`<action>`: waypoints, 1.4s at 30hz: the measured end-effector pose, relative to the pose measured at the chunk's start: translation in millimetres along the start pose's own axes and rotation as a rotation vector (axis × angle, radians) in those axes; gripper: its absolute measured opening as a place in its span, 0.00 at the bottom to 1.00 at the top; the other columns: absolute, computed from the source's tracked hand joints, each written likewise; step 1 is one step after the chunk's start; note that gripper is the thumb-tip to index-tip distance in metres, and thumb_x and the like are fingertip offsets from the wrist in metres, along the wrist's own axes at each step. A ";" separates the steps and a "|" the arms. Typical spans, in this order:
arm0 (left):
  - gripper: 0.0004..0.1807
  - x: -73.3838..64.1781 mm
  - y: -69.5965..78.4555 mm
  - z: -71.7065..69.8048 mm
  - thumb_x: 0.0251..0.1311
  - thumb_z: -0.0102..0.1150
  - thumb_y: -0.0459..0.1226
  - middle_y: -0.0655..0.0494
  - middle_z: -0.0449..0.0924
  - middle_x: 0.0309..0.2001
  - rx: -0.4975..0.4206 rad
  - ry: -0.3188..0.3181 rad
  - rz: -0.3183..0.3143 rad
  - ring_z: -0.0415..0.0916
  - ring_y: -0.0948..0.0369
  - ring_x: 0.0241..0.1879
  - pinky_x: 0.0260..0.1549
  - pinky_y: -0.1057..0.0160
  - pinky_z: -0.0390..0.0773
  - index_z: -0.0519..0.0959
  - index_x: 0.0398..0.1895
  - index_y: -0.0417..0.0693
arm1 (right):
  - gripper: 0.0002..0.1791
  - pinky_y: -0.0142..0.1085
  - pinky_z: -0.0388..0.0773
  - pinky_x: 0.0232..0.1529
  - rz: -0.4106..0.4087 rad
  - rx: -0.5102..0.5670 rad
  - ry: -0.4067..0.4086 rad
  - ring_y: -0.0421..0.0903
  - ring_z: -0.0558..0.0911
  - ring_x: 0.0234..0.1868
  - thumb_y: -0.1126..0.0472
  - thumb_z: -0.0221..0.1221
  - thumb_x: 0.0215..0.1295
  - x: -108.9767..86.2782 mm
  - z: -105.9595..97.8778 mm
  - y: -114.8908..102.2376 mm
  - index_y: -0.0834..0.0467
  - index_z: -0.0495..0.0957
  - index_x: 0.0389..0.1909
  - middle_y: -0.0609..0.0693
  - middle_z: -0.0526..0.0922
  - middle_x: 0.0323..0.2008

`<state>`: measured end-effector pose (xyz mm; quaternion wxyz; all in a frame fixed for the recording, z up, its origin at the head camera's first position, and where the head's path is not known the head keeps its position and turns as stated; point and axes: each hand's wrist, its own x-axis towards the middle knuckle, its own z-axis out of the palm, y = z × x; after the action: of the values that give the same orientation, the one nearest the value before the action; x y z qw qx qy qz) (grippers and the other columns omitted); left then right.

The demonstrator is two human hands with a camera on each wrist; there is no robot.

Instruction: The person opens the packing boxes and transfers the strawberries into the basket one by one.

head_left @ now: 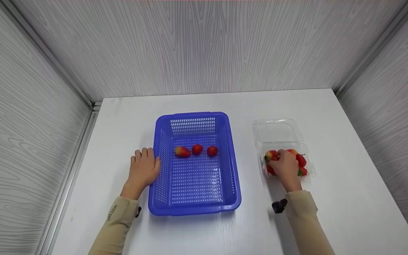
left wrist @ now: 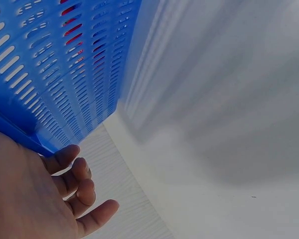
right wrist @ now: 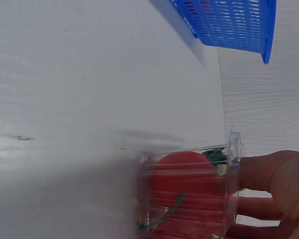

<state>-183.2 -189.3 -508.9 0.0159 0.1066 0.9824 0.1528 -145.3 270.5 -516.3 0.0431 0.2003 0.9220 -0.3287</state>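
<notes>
My left hand (head_left: 143,167) rests against the left rim of a blue perforated plastic basket (head_left: 194,209), thumb at the rim. Seen from the left wrist, its fingers (left wrist: 79,196) are loosely bent beside the basket. Inside the basket lie a red-yellow pear-shaped fruit (head_left: 182,152) and two round red fruits (head_left: 197,149). My right hand (head_left: 286,168) reaches into an open clear plastic clamshell box (head_left: 312,173) with several small red fruits (head_left: 300,160). Thumb and forefinger bend around a red fruit there; whether they grip it is hidden. The right wrist view shows fingers (right wrist: 256,172) behind the box wall.
The clamshell's raised lid (head_left: 276,131) lies folded back behind the box. Basket and box stand apart on a white table (head_left: 253,226). Grey wood-grain panels (head_left: 197,46) enclose the table at the back and both sides.
</notes>
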 end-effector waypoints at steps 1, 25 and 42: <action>0.22 -0.2 0.0 -0.1 0.72 0.40 0.43 0.36 0.68 0.44 -0.003 -0.001 0.001 0.63 0.40 0.45 0.44 0.42 0.63 0.67 0.52 0.29 | 0.17 0.48 0.79 0.42 -0.008 0.002 0.005 0.57 0.78 0.39 0.65 0.61 0.60 -0.3 -0.9 -0.4 0.69 0.78 0.48 0.64 0.80 0.42; 0.20 -0.4 1.1 -2.5 0.72 0.40 0.42 0.36 0.68 0.42 -0.014 0.007 0.008 0.63 0.41 0.43 0.42 0.43 0.63 0.68 0.49 0.30 | 0.19 0.50 0.77 0.48 -0.150 0.149 0.071 0.58 0.76 0.46 0.64 0.61 0.59 -25.5 -13.9 -55.0 0.65 0.79 0.52 0.63 0.80 0.48; 0.22 0.0 0.9 -3.5 0.72 0.39 0.43 0.37 0.67 0.44 0.012 -0.013 -0.004 0.63 0.42 0.44 0.43 0.43 0.64 0.67 0.52 0.29 | 0.13 0.46 0.79 0.39 -0.437 0.290 0.094 0.56 0.81 0.38 0.68 0.66 0.52 -39.3 5.6 -135.6 0.65 0.84 0.41 0.60 0.84 0.38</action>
<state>-183.2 -189.5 -505.3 0.0221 0.1059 0.9833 0.1461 -163.6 158.2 -432.6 -0.1010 0.0158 0.8876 -0.4491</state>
